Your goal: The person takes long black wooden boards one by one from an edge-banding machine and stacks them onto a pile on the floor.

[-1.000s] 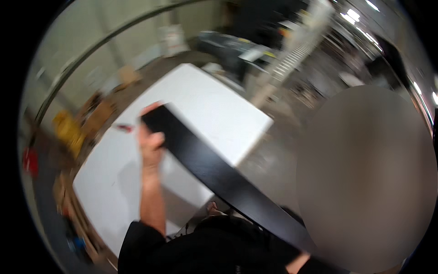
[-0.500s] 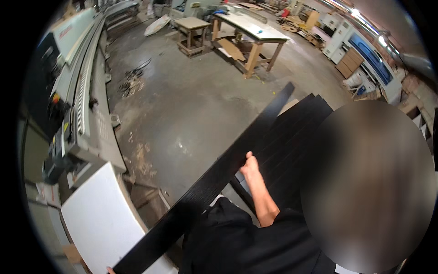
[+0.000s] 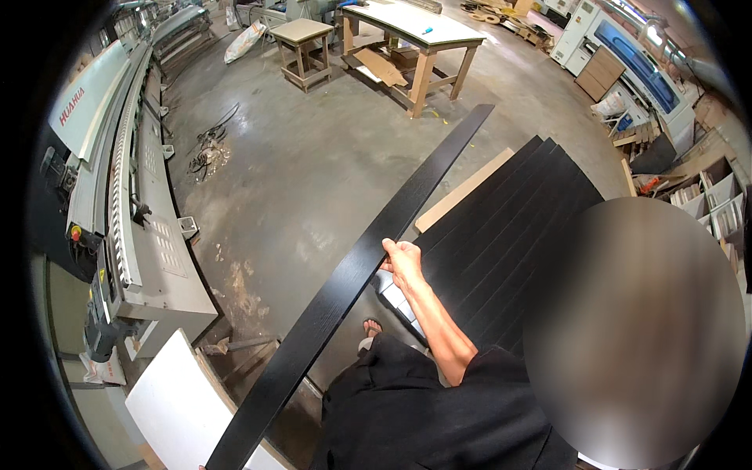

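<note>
A long, narrow black board (image 3: 338, 288) with a wood-grain surface runs slantwise through the air, from the lower left up toward the worktable. My right hand (image 3: 403, 262) is closed on its right edge near the middle, thumb on top. Of my left hand (image 3: 203, 468) just a fingertip shows at the lower picture edge, against the board's near end; the rest is out of sight. To the right of my right hand lies a stack of similar black boards (image 3: 501, 243), with a bare light-brown strip (image 3: 464, 190) along its left side.
A white panel (image 3: 176, 399) lies at the lower left, beneath the held board's near end. Along the left stands a long machine (image 3: 168, 262). Ahead are a worktable (image 3: 407, 22) and a small wooden stand (image 3: 301, 33). Cables (image 3: 210, 149) lie on the floor. A blurred patch covers the right.
The held board and my right hand have shifted left and upward in the picture, away from the stack. More of the light-brown strip and a sandalled foot now show.
</note>
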Motion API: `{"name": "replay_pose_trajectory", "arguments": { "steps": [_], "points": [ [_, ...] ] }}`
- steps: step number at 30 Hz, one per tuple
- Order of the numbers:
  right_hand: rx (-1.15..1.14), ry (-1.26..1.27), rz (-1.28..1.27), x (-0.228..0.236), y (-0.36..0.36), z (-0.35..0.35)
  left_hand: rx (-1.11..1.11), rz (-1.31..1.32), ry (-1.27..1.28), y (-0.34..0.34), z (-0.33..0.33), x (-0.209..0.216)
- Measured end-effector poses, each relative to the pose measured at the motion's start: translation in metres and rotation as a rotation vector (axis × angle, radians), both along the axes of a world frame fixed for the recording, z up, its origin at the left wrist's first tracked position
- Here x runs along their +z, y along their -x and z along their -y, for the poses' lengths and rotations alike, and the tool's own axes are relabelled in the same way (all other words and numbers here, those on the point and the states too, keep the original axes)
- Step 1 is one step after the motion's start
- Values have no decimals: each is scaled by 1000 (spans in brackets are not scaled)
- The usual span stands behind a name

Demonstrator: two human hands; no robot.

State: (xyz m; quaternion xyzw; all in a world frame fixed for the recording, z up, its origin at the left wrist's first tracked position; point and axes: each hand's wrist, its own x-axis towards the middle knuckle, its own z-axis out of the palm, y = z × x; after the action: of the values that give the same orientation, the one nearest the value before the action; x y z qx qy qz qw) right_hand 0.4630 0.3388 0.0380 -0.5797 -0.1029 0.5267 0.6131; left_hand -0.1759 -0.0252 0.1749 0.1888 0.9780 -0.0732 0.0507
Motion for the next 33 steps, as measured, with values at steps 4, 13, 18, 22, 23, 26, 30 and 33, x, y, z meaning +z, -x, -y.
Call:
{"name": "replay_pose_trajectory", "arguments": {
  "steps": [4, 13, 18, 22, 23, 26, 30, 33],
  "points": [
    [74, -147, 149, 67, 1, 18, -24, 59, 55, 15, -3, 0],
    [158, -463, -587, -30, -46, -133, -122, 190, 100, 27, -20, -7],
    [67, -208, -863, -57, 14, -92, -167, 384, 58, 21, 2, -6],
    [82, -19, -820, -24, 83, -52, -391, 741, -303, -117, -67, -10],
    [76, 39, -799, -14, 104, -41, -623, 839, -305, -168, -97, -1],
    [206, 72, -916, 3, 171, -1, -1130, 457, -468, -277, -148, 0],
    [278, 152, -926, 30, 200, 29, -1088, 303, -612, -263, -144, -35],
    [321, -179, -806, 38, 157, -11, -983, 209, -663, -231, -99, -21]
  ]
}}
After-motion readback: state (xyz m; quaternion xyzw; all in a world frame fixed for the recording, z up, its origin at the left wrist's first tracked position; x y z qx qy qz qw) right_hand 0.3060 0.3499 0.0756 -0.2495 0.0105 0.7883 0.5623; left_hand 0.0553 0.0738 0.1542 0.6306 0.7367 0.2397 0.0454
